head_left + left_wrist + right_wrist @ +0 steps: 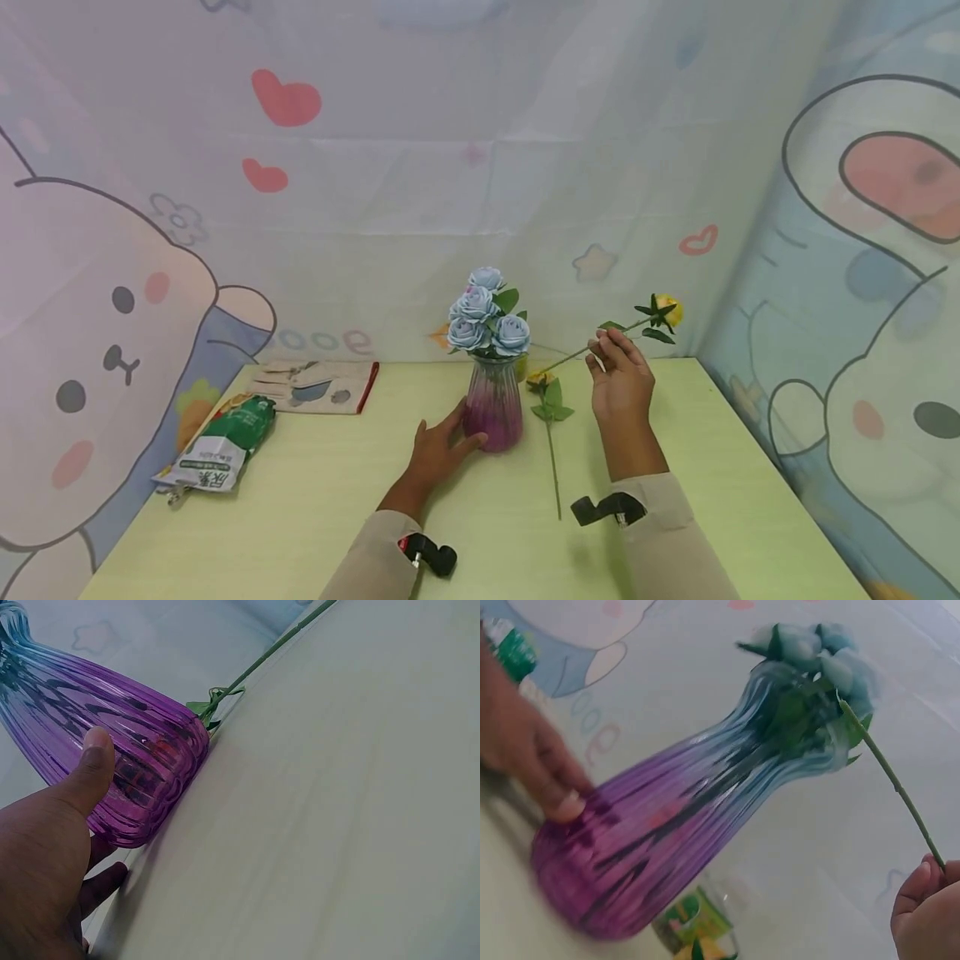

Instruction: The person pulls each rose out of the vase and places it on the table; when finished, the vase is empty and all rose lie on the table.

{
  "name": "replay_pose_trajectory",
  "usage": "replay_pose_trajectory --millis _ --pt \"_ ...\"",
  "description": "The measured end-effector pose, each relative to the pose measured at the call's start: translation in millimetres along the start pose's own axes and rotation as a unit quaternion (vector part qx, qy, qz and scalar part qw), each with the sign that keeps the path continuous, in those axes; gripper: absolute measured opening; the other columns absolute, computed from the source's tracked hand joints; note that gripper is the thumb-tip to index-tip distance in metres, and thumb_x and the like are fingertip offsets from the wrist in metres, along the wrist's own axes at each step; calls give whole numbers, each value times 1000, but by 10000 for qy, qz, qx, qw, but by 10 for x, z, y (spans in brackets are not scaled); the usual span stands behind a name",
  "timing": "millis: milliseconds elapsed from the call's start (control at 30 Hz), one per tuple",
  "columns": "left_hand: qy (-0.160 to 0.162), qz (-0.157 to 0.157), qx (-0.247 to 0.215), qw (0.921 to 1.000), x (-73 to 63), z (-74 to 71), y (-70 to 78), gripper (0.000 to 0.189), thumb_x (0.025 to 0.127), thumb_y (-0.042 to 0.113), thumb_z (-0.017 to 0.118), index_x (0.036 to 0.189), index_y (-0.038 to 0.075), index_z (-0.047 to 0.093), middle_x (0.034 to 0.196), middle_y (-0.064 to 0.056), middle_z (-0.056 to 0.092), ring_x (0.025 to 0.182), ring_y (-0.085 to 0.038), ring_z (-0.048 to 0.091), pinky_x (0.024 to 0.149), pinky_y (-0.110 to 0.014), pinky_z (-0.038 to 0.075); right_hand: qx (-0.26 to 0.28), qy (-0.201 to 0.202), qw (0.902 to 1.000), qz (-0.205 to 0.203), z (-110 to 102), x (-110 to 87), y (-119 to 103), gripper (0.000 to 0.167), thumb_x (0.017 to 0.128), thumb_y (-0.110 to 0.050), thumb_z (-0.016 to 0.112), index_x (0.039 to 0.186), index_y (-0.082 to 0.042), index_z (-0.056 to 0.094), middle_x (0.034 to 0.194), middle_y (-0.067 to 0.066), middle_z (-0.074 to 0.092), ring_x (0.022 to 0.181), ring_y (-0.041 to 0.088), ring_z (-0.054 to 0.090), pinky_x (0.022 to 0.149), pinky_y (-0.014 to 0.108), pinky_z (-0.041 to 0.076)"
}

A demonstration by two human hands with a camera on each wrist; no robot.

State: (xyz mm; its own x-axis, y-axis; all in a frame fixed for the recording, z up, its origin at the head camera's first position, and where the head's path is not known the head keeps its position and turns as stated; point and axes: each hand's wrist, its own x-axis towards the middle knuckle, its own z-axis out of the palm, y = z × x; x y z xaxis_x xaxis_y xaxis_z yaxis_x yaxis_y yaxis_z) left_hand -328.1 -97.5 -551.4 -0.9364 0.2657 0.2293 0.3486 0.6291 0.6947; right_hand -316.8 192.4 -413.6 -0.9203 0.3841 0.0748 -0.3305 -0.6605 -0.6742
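A ribbed glass vase (495, 412), purple below and bluish toward the mouth, stands upright on the table holding several blue artificial roses (480, 310). Around its lower part my left hand (440, 454) grips it, the thumb (96, 754) on the near side and fingers partly hidden behind. My right hand (624, 379) pinches the stem of a yellow artificial rose (667, 311) to the right of the vase. That bloom points right and away, while the cut stem end (844, 705) overlaps the blue roses by the vase mouth in the right wrist view. Another yellow rose (553, 412) lies on the table between vase and right hand.
Behind the vase is a clear container with a green-yellow label (701, 919). At the table's left lie a green and white bag (225, 442) and a folded pale cloth item (318, 390) with a red edge. Printed curtains (487, 183) enclose the table (300, 517).
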Motion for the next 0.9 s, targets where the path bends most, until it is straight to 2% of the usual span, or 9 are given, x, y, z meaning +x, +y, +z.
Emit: replay_pose_trajectory --millis 167,333,567,767,900 --pt "-39 -22 -74 10000 0 8 -29 82 105 50 70 171 16 38 167 -13 51 157 -40 49 133 -79 7 -949 -204 9949 285 -222 -16 65 20 109 -7 67 127 -8 73 114 -1 75 99 13 73 90 25 59" --pt "-38 -61 -80 9999 3 8 -30 82 105 50 70 172 16 37 167 -12 51 158 -39 49 133 -78 7 -1940 -554 9789 335 -408 -51 128 21 109 -10 68 129 -11 75 115 -4 72 101 10 73 91 24 62" --pt "-12 -58 -111 9999 4 -4 -2 81 105 51 70 171 17 38 167 -12 51 157 -39 50 133 -78 6 -3045 -967 9471 310 -606 -90 140 40 105 -10 74 142 5 67 109 -8 77 96 8 76 85 22 65" --pt "-28 -107 -117 9999 18 4 -10 82 105 53 69 172 18 38 168 -12 50 157 -40 49 134 -77 5 -3829 -1088 9173 135 -760 -92 113 36 104 -10 76 134 10 71 102 -7 80 90 6 76 80 22 66" --pt "-54 -145 -76 9999 14 11 -20 82 105 52 69 172 18 37 168 -11 50 158 -39 48 134 -76 5 -4292 -1180 8954 -18 -858 -73 117 29 102 -6 76 123 14 74 97 0 81 83 5 75 76 22 66"
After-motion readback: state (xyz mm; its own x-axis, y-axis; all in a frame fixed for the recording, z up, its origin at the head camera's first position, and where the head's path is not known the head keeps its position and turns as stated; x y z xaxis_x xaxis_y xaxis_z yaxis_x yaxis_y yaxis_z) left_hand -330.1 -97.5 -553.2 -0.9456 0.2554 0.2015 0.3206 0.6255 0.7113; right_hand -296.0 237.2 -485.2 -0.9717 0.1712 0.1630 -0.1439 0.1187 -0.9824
